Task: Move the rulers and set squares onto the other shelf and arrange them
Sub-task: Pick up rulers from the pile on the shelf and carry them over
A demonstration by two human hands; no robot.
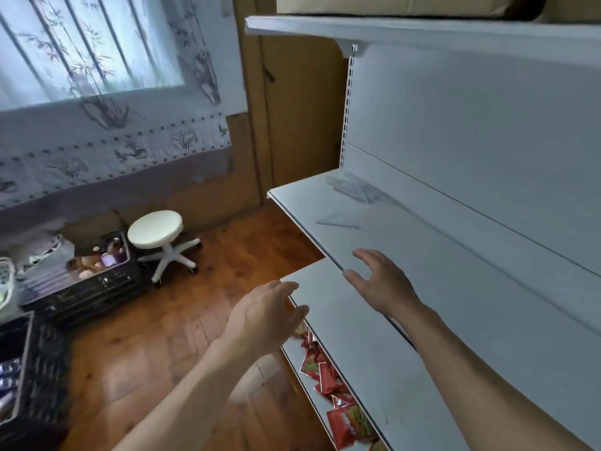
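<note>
Clear plastic rulers and set squares (353, 190) lie in a faint pile at the far left end of the middle white shelf (455, 255). One clear set square (338, 221) lies apart, a little nearer to me. My right hand (379, 281) hovers over the front edge of that shelf, fingers spread, holding nothing. My left hand (266, 315) is lower, at the left corner of the shelf below (357, 336), fingers apart and empty. The picture is blurred.
A top shelf (422, 30) carries cardboard boxes. Red snack packets (331, 382) fill the bottom shelf. On the wooden floor to the left stand a white stool (159, 236) and black crates (84, 281). A curtained window is behind them.
</note>
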